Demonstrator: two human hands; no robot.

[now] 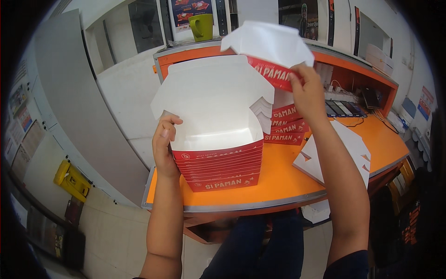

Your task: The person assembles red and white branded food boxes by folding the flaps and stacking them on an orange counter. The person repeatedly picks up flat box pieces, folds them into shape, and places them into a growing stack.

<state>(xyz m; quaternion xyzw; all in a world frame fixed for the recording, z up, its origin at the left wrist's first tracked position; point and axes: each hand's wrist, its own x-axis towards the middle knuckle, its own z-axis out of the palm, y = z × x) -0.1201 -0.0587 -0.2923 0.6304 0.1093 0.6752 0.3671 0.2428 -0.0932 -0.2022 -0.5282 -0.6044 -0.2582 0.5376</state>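
Left hand: the bare left hand (165, 142) is at the left side of the tall stack, fingers bent over the upper edge of the top box; how firmly it presses, I can't tell.
Right hand: up and out to the right, the bare right hand (306, 88) has thumb and fingers pinched on the right end of a single red-and-white cardboard box with a wide white flap (272, 51).
Hands together?: No, well apart, one on each job.
Raised box: here it is, slightly blurred, red face toward us, above the shorter stack; whether the two touch, I can't tell.
Tall stack: front and centre, a tall nest of red cardboard boxes with white insides (218, 167), upright near the desk's front edge, the top one gaping open with its big white flap leaning back.
Shorter stack: just behind and to the right, a lower pile of matching red boxes (284, 126).
Flat pieces: over on the right, white cardboard sheets with notched edges (357, 141), partly hidden by the right forearm.
Desk: all of it on a bright orange desktop with grey edging (278, 179).
Ledge: a lime-green mug (204, 28) at the back.
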